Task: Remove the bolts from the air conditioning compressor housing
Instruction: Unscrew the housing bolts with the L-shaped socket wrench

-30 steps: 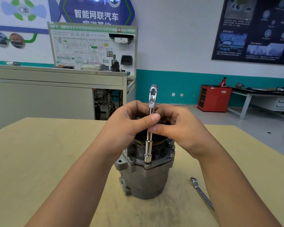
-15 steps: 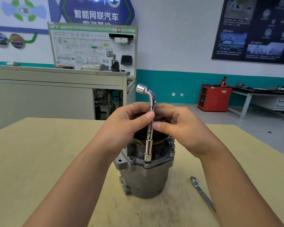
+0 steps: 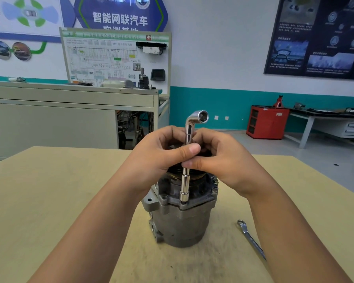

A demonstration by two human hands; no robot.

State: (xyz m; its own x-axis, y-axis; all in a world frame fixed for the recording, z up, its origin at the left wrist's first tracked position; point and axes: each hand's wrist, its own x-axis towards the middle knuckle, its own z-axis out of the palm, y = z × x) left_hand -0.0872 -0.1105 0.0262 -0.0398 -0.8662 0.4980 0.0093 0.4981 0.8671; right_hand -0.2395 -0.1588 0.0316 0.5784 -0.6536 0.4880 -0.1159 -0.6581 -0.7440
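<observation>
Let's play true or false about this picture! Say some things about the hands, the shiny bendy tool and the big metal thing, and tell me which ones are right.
1. The left hand and the right hand both hold the L-shaped socket wrench. True.
2. The wrench stands upright with its lower end on the rim of the compressor. True.
3. The compressor lies on its side. False: it stands upright on the table.
4. The flat spanner lies left of the compressor. False: it lies on the table to the compressor's right.
5. The wrench's open top socket points down at the table. False: it points sideways, above the hands.
</observation>
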